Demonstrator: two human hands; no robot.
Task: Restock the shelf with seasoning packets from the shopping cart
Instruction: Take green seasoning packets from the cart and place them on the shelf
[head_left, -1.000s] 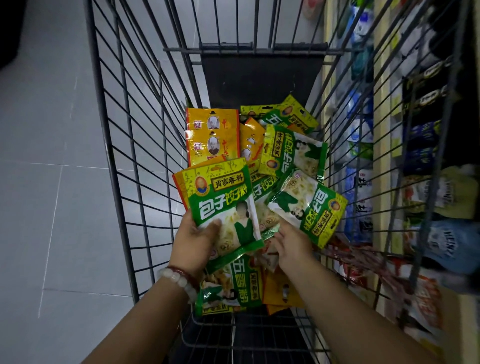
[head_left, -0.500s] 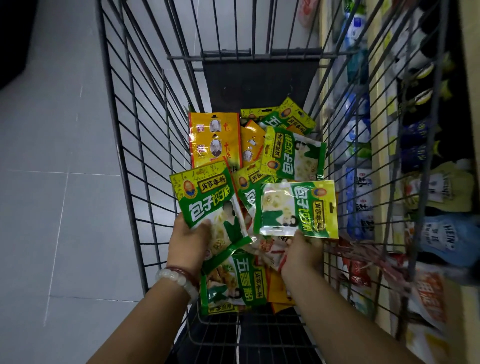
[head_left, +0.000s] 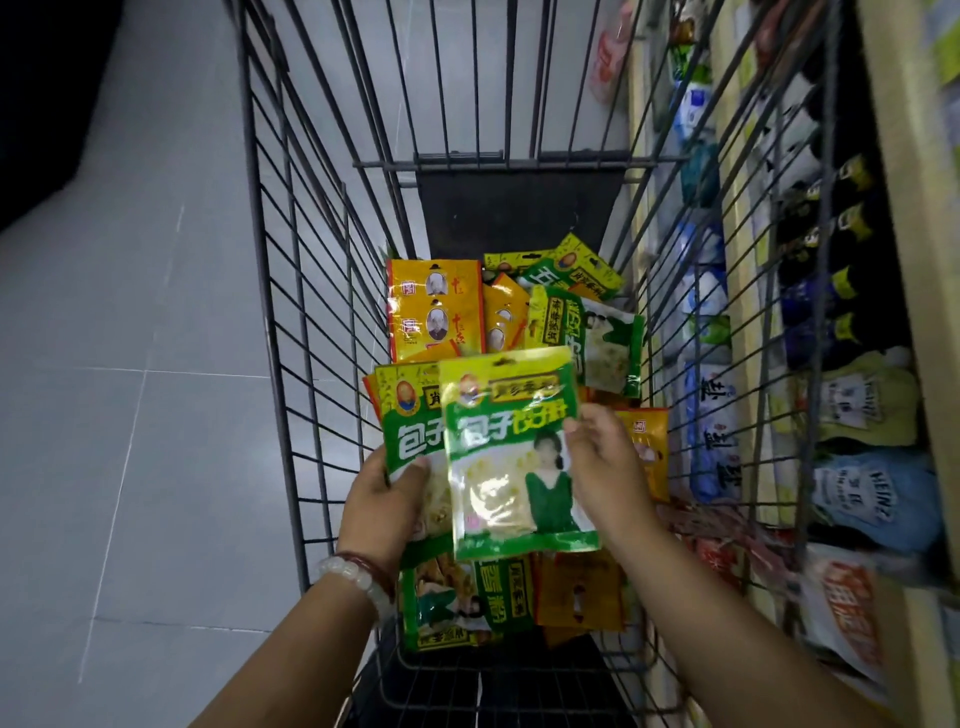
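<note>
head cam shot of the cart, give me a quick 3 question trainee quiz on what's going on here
1. True or false: the right hand holds the front green packet by its right edge.
2. Which side of the shopping cart is the stocked shelf on? A) the person's left B) the person's right C) behind the person
3. Fill in: the left hand grips the rear green packet, which lies partly ____ the front one.

Key: 1 true; 2 B; 3 behind
</note>
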